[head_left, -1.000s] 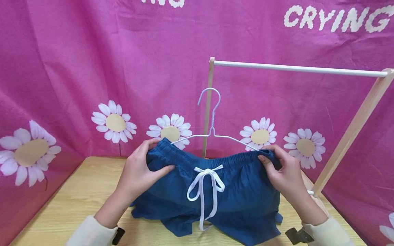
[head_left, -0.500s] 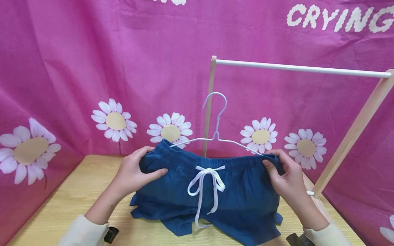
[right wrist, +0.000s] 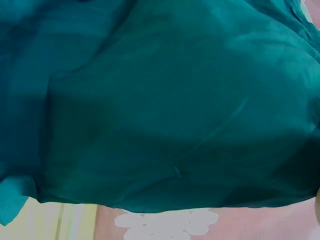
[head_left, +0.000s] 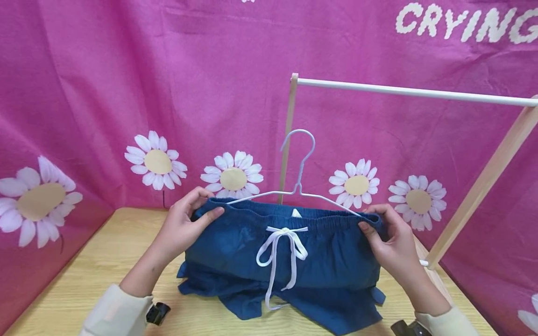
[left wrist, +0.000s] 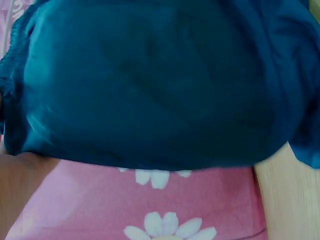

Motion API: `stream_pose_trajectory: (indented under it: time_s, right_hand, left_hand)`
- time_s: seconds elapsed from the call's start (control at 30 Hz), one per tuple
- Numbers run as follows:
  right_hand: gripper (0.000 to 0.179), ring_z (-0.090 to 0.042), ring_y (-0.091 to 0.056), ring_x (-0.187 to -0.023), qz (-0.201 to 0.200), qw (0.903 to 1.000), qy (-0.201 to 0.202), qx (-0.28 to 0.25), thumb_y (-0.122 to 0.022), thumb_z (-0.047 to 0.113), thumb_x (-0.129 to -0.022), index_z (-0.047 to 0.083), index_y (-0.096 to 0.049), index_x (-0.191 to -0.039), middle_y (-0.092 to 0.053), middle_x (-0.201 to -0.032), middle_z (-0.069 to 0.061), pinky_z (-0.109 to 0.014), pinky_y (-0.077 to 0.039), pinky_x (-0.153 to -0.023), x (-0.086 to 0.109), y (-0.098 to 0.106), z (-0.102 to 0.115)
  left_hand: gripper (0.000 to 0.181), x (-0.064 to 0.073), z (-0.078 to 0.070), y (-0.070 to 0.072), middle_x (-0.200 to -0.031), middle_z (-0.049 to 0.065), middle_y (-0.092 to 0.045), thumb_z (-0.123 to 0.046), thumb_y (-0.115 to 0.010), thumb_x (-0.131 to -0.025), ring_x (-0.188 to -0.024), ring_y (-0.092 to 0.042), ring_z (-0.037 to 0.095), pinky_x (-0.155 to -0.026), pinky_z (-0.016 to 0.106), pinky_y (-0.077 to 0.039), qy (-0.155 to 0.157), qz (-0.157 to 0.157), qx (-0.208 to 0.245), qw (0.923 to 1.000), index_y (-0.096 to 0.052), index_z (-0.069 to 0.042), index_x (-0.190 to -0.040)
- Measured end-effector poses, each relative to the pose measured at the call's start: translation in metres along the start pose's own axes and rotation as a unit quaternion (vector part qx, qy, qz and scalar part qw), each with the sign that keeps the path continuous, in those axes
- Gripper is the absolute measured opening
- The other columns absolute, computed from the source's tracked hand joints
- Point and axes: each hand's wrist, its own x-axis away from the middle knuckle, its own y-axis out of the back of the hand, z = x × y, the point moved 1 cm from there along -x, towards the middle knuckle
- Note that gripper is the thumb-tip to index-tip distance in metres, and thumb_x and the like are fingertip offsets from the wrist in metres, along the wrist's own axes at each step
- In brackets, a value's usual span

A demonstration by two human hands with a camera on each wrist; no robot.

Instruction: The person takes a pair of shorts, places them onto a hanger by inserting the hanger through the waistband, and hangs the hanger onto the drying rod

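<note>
Dark blue shorts with an elastic waistband and a white drawstring tied in a bow hang between my hands. A white wire hanger has its arms reaching into the waistband, with the hook standing up above it; its lower part is hidden in the cloth. My left hand pinches the left end of the waistband, thumb in front. At the right end, my right hand pinches the waistband close to the hanger's tip. Both wrist views are mostly filled by the shorts' fabric.
A clothes rack with wooden posts and a white rail stands behind, to the right. Below the shorts is a light wooden table. A pink daisy-printed cloth backs the scene.
The hanger has shifted right and down, sinking slightly relative to the rack. My left hand has moved a little left, and the waistband's left end is stretched wider, showing its inside back and a white label.
</note>
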Motion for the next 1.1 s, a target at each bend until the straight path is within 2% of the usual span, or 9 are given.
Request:
stream_pose_trajectory:
  time_s: [0.1,0.23,0.33,0.4,0.53,0.63,0.8,0.97,1.1]
  right_hand:
    - [0.030,-0.003,-0.061,-0.091,0.009,0.9999,0.000,0.006,-0.069,-0.021,-0.083,-0.005,-0.059,-0.107,-0.065,-0.101,0.011,-0.010,-0.049,-0.088,0.000,0.002,-0.001]
    - [0.030,-0.003,-0.060,-0.082,0.004,0.9997,-0.022,0.000,-0.070,-0.020,-0.083,-0.005,-0.060,-0.107,-0.068,-0.091,0.008,-0.010,-0.050,-0.082,0.004,0.005,0.000]
    - [0.031,-0.005,-0.060,-0.077,0.000,0.9990,-0.043,-0.016,-0.070,-0.019,-0.084,-0.005,-0.062,-0.110,-0.068,-0.084,0.006,-0.010,-0.051,-0.080,0.002,0.006,0.000]
    - [0.030,-0.004,-0.063,-0.081,0.005,0.9983,-0.050,-0.028,-0.068,-0.017,-0.086,-0.006,-0.064,-0.114,-0.071,-0.089,0.009,-0.011,-0.052,-0.083,-0.001,0.007,-0.001]
    - [0.023,-0.004,-0.066,-0.086,0.008,0.9957,-0.076,-0.051,-0.066,-0.012,-0.092,-0.008,-0.067,-0.114,-0.073,-0.096,0.013,-0.013,-0.052,-0.086,-0.004,0.006,-0.004]
    - [0.016,-0.005,-0.063,-0.084,0.017,0.9940,-0.094,-0.053,-0.064,-0.008,-0.095,-0.008,-0.066,-0.110,-0.071,-0.092,0.012,-0.013,-0.052,-0.083,-0.004,0.007,-0.005]
    - [0.014,-0.006,-0.061,-0.085,0.033,0.9947,-0.088,-0.043,-0.063,-0.006,-0.096,-0.007,-0.065,-0.110,-0.069,-0.092,0.008,-0.013,-0.052,-0.084,-0.005,0.011,-0.007]
    - [0.016,-0.006,-0.063,-0.086,0.039,0.9943,-0.091,-0.040,-0.064,-0.007,-0.095,-0.008,-0.066,-0.111,-0.069,-0.093,0.010,-0.013,-0.051,-0.086,-0.002,0.016,-0.008]
    - [0.012,-0.005,-0.062,-0.081,0.059,0.9933,-0.098,-0.013,-0.065,-0.001,-0.097,-0.007,-0.068,-0.108,-0.070,-0.089,0.012,-0.012,-0.051,-0.084,0.000,0.017,-0.010]
  left_hand:
    - [0.023,0.001,0.005,0.000,-0.111,0.007,-0.074,-0.005,-0.070,-0.095,-0.107,-0.063,0.018,-0.097,0.040,-0.053,-0.019,0.004,-0.005,0.9998,-0.056,-0.006,-0.113]
    - [0.024,0.004,0.008,-0.002,-0.102,0.005,-0.075,0.002,-0.069,-0.094,-0.099,-0.065,0.014,-0.093,0.026,-0.051,-0.057,0.001,-0.031,0.9979,-0.053,-0.004,-0.110]
    - [0.024,0.006,0.005,-0.001,-0.088,0.005,-0.074,0.006,-0.069,-0.092,-0.092,-0.064,0.010,-0.088,0.020,-0.047,-0.079,-0.025,-0.037,0.9959,-0.051,-0.001,-0.107]
    - [0.023,0.005,0.002,-0.001,-0.081,0.007,-0.072,0.008,-0.068,-0.091,-0.086,-0.061,0.009,-0.084,0.021,-0.045,-0.088,-0.049,-0.024,0.9947,-0.050,0.001,-0.104]
    - [0.023,0.005,-0.004,-0.002,-0.074,0.009,-0.064,0.012,-0.066,-0.091,-0.082,-0.059,0.009,-0.080,0.020,-0.045,-0.088,-0.080,0.009,0.9929,-0.048,0.005,-0.103]
    - [0.022,0.004,-0.006,-0.006,-0.077,0.002,-0.063,0.012,-0.065,-0.091,-0.084,-0.061,0.009,-0.082,0.018,-0.047,-0.091,-0.091,0.029,0.9913,-0.047,0.007,-0.103]
    - [0.024,0.001,-0.005,-0.011,-0.082,-0.009,-0.065,0.017,-0.063,-0.090,-0.087,-0.064,0.006,-0.083,0.018,-0.048,-0.094,-0.109,0.089,0.9855,-0.044,0.012,-0.102]
    - [0.025,0.002,-0.003,-0.016,-0.082,-0.009,-0.065,0.018,-0.062,-0.090,-0.083,-0.063,0.004,-0.079,0.018,-0.049,-0.074,-0.124,0.141,0.9795,-0.041,0.012,-0.102]
    - [0.024,0.004,-0.001,-0.016,-0.087,-0.010,-0.067,0.015,-0.063,-0.092,-0.086,-0.063,0.006,-0.082,0.018,-0.049,-0.070,-0.119,0.126,0.9824,-0.043,0.012,-0.105]
